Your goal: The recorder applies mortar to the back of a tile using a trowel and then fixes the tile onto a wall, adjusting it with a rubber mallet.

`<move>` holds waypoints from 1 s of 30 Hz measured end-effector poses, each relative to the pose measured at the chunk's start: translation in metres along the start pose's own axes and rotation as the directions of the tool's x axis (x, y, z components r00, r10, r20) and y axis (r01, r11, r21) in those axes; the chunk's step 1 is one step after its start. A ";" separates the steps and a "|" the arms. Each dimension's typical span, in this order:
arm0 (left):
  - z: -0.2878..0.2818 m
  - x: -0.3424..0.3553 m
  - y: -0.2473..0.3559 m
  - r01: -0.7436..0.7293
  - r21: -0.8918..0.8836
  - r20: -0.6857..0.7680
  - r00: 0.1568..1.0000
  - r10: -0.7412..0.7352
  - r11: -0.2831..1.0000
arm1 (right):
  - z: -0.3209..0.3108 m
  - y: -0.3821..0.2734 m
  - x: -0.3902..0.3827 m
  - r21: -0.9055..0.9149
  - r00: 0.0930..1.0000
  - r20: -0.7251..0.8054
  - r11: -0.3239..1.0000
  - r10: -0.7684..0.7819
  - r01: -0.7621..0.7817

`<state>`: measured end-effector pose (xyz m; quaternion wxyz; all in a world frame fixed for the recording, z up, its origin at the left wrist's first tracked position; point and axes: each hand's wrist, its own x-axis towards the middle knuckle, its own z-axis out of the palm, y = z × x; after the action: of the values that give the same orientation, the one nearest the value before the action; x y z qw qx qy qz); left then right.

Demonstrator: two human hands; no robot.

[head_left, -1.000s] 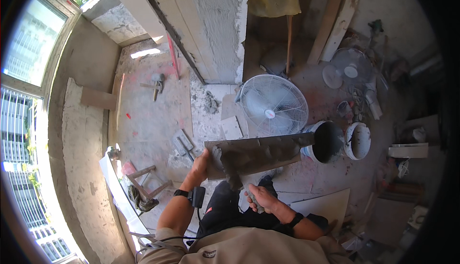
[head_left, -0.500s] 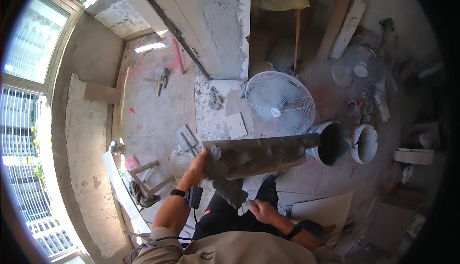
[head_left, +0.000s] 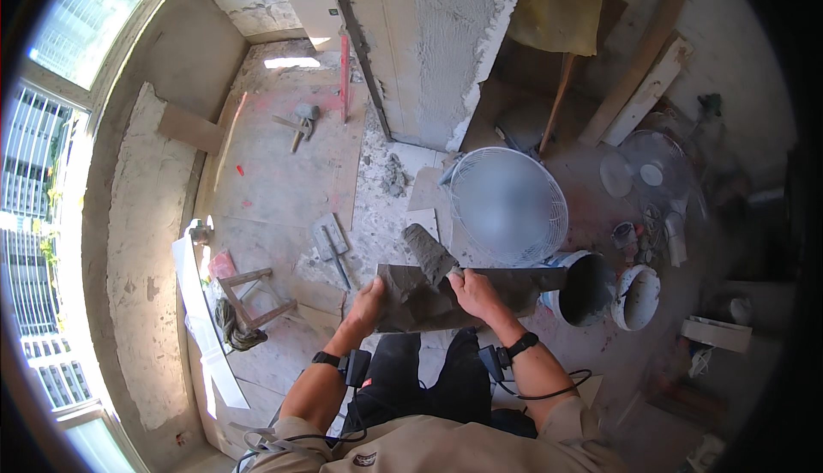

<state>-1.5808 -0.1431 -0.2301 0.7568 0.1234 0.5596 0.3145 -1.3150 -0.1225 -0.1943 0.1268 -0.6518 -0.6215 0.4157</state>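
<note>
Floor trowel (head_left: 328, 237): one, lying flat.
Left hand (head_left: 366, 303): one, clasping the left end of the board (head_left: 536, 284).
Board: one, mortar-smeared, held crosswise above the thighs.
Held trowel (head_left: 429, 252): one, blade mortar-coated, overlapping the board's far edge.
Right hand (head_left: 476, 293): one, wrapped around the held trowel's handle.
Fan (head_left: 508, 205): one large; perhaps a second, hazy, farther right.
Buckets (head_left: 559, 305): two, near the board's right end.

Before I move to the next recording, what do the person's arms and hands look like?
The left hand and right hand wear no gloves. Each wrist has a dark band with a small black box beside it, and thin dark cables run from the boxes. The sleeves are tan and short.
</note>
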 end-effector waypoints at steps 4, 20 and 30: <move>-0.015 0.005 0.004 0.068 -0.111 0.042 0.997 -0.064 0.992 | -0.028 -0.007 -0.052 0.379 0.888 0.341 0.819 0.310 -0.431; -0.008 0.014 0.027 0.181 -0.032 0.119 0.977 -0.176 0.983 | -0.019 -0.044 -0.143 -0.171 0.991 0.078 0.981 0.108 -0.093; -0.023 0.031 0.026 0.128 0.060 0.069 0.989 -0.132 0.990 | -0.007 0.028 -0.169 0.359 0.771 0.346 0.684 0.535 -0.635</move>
<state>-1.6053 -0.1082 -0.2476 0.7919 0.1191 0.5469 0.2440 -1.2705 -0.2799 -0.1439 0.0687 -0.7191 -0.2730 0.6354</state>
